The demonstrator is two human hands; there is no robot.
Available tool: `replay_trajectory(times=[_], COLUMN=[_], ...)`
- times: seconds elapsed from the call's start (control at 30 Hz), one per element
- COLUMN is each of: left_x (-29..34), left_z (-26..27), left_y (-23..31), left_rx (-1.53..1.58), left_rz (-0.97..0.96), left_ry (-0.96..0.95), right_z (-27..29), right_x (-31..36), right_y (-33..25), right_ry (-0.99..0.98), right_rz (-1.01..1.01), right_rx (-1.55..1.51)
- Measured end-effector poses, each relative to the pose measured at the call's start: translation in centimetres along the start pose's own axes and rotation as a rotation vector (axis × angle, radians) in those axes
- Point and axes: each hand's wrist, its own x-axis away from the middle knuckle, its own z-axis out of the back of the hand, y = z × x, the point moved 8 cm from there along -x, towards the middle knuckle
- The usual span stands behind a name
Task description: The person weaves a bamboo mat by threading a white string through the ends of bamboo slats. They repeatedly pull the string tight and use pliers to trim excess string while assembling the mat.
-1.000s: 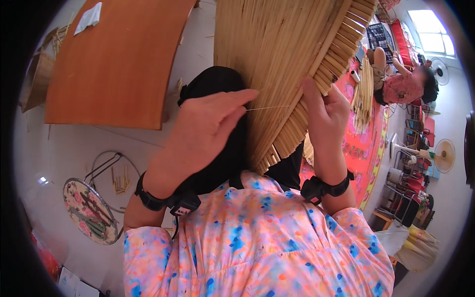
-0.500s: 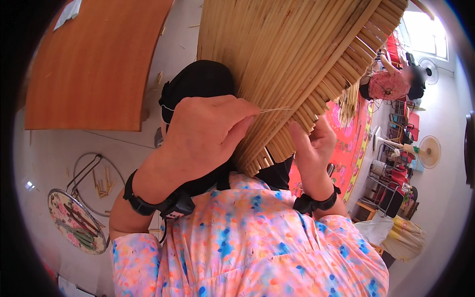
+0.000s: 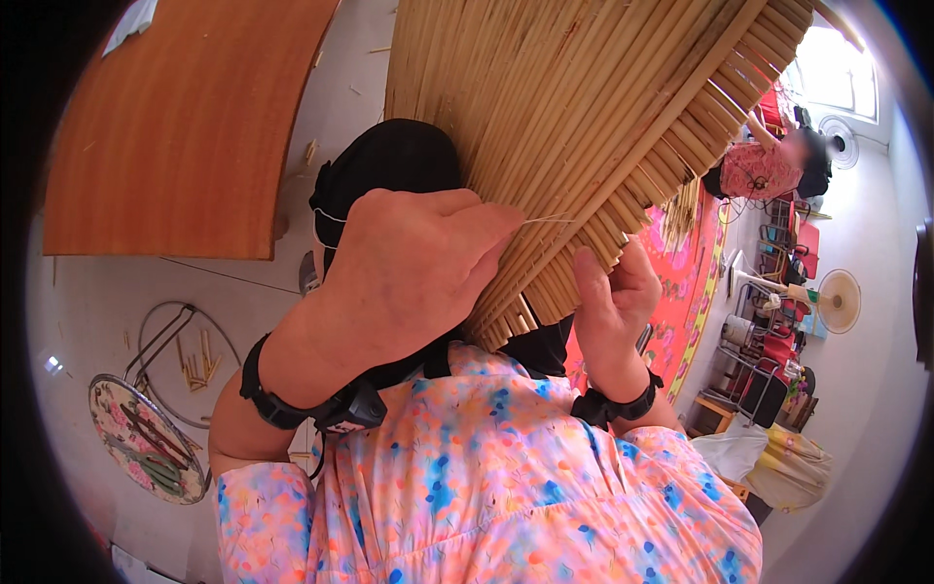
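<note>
A large mat of tan, straw-like stalks (image 3: 545, 107) lies slanted across my lap and reaches past the top of the view. Its bundled stalk ends form a ridged edge running down toward my waist. My left hand (image 3: 409, 263) is closed in a pinch above the mat, on a thin pale thread (image 3: 553, 219) that runs to this edge. At the edge's lower part, my right hand (image 3: 618, 292) grips the stalk ends between thumb and fingers. Its fingertips are partly hidden behind the mat.
A wooden table (image 3: 185, 127) stands at the upper left. Below it is a round stool (image 3: 146, 438) with tools on its flowered seat. On the right are a red patterned mat (image 3: 666, 302), a fan (image 3: 839, 302), stacked chairs (image 3: 778, 360) and another person (image 3: 759, 170).
My left hand has moved slightly right, toward the ridged edge, and less thread shows past its fingertips. My right hand keeps its grip, with the thumb a little lower.
</note>
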Motion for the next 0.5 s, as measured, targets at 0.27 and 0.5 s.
replay_trajectory(times=[0.27, 0.5], left_x=[-0.19, -0.27], left_z=[-0.12, -0.29], left_y=[0.15, 0.09], left_rx=[0.016, -0.014], left_rz=[-0.029, -0.029], left_ry=[0.001, 0.017], right_z=[0.11, 0.11], right_x=[0.09, 0.09], right_y=[0.18, 0.18], right_ry=[0.018, 0.016], right_rz=[-0.002, 0.001], right_rx=[-0.032, -0.031])
